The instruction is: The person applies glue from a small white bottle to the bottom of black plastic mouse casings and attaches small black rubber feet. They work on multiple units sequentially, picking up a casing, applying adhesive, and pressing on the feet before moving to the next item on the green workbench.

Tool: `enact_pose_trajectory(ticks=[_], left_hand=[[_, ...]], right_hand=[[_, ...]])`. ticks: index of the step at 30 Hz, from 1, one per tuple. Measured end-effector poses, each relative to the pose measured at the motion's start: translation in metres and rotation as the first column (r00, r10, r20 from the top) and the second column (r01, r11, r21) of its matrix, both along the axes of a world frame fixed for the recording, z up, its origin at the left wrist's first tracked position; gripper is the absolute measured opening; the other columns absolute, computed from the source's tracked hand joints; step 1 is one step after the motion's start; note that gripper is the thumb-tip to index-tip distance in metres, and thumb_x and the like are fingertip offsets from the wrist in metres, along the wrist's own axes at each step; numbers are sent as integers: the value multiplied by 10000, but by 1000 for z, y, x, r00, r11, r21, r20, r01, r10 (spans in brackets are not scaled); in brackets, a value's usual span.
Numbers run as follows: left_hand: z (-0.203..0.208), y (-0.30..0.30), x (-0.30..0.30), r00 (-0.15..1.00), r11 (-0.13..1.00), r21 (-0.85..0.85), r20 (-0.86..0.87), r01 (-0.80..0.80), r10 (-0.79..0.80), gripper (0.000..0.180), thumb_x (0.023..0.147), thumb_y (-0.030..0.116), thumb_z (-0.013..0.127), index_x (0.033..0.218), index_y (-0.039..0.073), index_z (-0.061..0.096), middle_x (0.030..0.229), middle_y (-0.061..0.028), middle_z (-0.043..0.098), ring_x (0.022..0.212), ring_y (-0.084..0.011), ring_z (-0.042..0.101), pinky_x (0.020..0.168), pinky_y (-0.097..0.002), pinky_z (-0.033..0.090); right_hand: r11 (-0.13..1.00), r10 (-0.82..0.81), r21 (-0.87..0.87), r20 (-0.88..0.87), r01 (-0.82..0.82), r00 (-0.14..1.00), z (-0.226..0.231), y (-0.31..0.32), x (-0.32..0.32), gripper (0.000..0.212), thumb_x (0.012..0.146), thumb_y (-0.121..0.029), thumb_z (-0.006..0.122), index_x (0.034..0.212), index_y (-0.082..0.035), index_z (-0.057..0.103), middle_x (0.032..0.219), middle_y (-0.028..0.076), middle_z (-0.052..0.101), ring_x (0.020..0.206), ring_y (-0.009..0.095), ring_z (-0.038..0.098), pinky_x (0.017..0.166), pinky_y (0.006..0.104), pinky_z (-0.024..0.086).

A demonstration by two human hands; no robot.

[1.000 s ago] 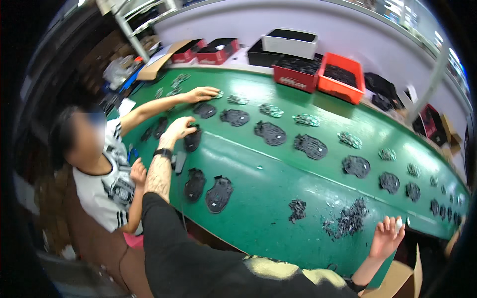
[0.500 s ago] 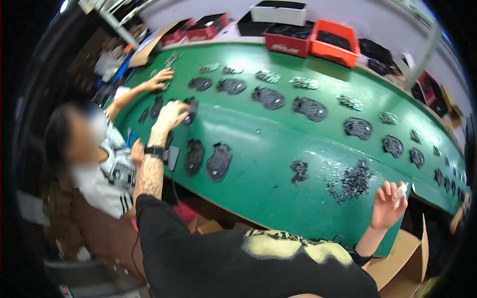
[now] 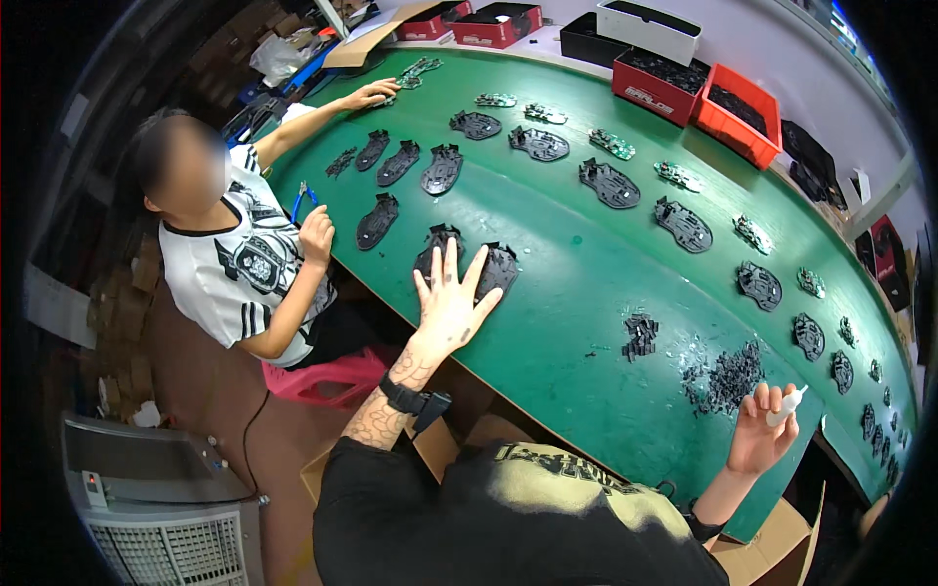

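Note:
My left hand [image 3: 451, 303] is spread flat, fingers apart, over two black mouse-shaped shells near the table's front edge. The left shell [image 3: 437, 244] shows above my fingers, and the right shell [image 3: 500, 266] shows beside them; the hand partly covers both. Whether my palm presses on them I cannot tell. At the right, my right hand [image 3: 758, 435] is raised at the table's front edge, closed around a small white dropper bottle [image 3: 785, 406] with its thin nozzle tilted up and to the right. Another black shell [image 3: 377, 222] lies left of my left hand.
Rows of black shells [image 3: 608, 184] and green circuit boards [image 3: 611, 144] run along the green table [image 3: 576, 322]. Small black pieces [image 3: 728, 379] lie heaped near my right hand. A co-worker [image 3: 249, 244] sits at left, one hand reaching to the boards. Red bins [image 3: 738, 115] stand behind.
My left hand has moved from a shell in the farther row to the two shells nearer the front edge. The view has shifted; my right hand still holds the dropper bottle.

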State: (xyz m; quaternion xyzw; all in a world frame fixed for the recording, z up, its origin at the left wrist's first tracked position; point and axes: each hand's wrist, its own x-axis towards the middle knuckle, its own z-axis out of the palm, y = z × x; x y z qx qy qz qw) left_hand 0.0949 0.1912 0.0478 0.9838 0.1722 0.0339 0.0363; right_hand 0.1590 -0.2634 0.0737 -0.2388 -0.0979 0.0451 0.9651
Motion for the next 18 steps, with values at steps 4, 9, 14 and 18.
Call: enact_pose_trajectory(ticks=[4, 9, 14, 18], left_hand=[[-12, 5, 21, 999, 999, -3, 38, 34, -34, 665, 933, 489, 482, 1500, 221, 263, 1555, -210, 102, 1415, -442, 122, 1059, -701, 116], [-3, 23, 87, 991, 993, 0, 53, 122, -122, 635, 938, 510, 438, 1480, 206, 306, 1534, -215, 198, 1409, -416, 188, 1070, -677, 142], [-2, 43, 109, 965, 984, 17, 191, 179, -179, 581, 947, 470, 444, 1445, 180, 369, 1508, -192, 283, 1402, -375, 234, 1103, -598, 186], [7, 51, 74, 908, 971, -52, 370, 234, -198, 509, 915, 348, 540, 1354, 95, 483, 1397, -186, 451, 1337, -333, 367, 1105, -532, 242]], right_hand=[[1000, 17, -3, 34, -17, 999, 1, 1, 0, 315, 925, -205, 515, 1196, -64, 440, 818, 23, 438, 783, 146, 368, 681, 282, 339], [999, -48, -7, 24, 48, 999, 3, -7, -6, 317, 923, -204, 518, 1191, -51, 448, 821, 20, 416, 785, 142, 364, 684, 280, 333], [997, -72, -13, 26, 72, 997, 1, -10, -7, 311, 919, -193, 524, 1185, -50, 448, 821, 19, 395, 790, 143, 359, 687, 279, 331], [997, -72, -5, 44, 72, 996, 1, -12, -8, 305, 926, -190, 509, 1186, -41, 452, 815, 18, 391, 791, 147, 357, 689, 285, 335]])
